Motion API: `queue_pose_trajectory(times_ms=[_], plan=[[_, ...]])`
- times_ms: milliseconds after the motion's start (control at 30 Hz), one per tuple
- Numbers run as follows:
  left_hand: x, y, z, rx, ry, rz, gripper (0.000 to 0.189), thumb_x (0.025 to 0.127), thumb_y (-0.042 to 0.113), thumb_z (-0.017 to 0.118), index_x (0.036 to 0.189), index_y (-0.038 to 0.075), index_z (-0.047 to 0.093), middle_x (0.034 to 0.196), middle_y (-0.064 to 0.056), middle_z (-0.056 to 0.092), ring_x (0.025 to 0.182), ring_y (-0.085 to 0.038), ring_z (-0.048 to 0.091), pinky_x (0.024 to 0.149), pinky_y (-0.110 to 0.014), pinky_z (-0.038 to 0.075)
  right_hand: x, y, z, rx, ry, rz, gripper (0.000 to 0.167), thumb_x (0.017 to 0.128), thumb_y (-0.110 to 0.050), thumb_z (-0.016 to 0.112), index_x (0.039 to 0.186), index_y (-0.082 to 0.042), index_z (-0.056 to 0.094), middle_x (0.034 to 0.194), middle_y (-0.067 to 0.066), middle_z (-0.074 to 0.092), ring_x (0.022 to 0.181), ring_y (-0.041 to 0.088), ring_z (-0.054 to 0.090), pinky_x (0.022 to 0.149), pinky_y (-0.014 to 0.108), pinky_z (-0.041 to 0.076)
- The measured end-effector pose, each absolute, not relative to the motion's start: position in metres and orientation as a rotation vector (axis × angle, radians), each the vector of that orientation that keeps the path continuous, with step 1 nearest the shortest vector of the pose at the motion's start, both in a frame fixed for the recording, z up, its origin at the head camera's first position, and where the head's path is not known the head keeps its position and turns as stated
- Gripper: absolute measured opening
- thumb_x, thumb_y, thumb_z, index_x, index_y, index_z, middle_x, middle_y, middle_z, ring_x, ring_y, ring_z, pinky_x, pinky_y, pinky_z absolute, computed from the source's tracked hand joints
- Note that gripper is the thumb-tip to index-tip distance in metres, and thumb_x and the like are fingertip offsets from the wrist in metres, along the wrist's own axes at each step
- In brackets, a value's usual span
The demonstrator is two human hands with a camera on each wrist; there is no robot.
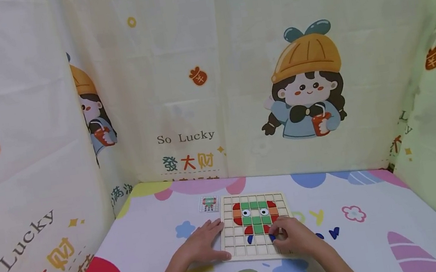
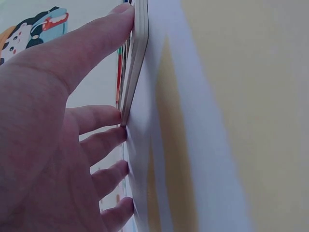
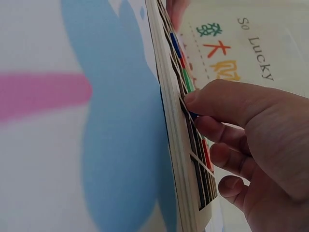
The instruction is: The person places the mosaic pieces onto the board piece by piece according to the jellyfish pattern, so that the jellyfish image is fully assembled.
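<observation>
A wooden grid board (image 1: 240,250) lies on the table with red, orange and green tiles set in its cells, plus two eye tiles (image 1: 246,213). My left hand (image 1: 204,244) rests along the board's left side, thumb and fingertips touching its edge, as the left wrist view also shows. Over the lower right part of the board, my right hand (image 1: 297,236) pinches a small blue tile (image 3: 193,115) between thumb and index finger. The fingers mostly cover this tile. Another blue tile (image 1: 250,239) sits in a cell to its left.
Loose blue tiles (image 1: 334,233) lie on the table right of the board. A small picture card (image 1: 208,204) with a similar figure lies at the board's upper left. Printed cloth walls (image 1: 179,95) enclose the table at the back and both sides.
</observation>
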State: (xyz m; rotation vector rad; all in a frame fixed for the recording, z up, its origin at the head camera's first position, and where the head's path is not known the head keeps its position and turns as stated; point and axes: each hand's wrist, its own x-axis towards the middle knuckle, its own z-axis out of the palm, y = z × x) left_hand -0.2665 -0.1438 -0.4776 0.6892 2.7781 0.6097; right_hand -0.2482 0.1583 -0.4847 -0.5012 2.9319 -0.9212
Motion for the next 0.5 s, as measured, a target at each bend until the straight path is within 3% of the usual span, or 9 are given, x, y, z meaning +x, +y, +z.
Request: queue_pose_trajectory(times_ms=[500], plan=[[-0.267,-0.142,-0.477,0.683,2.795,0.562,0.091,0.076,0.058,0.072,0.149,0.017,0.038,0.158,-0.002,0.032,0.148,-0.033,0.023,0.118,-0.058,0.024,-0.239,0.186,-0.477,-0.589,2.958,-0.942,0.015,0.081,-0.017,0.076,0.095,-0.016,0.072,0.082,-0.008,0.06,0.068,0.004,0.047,0.057,0.018,0.041]])
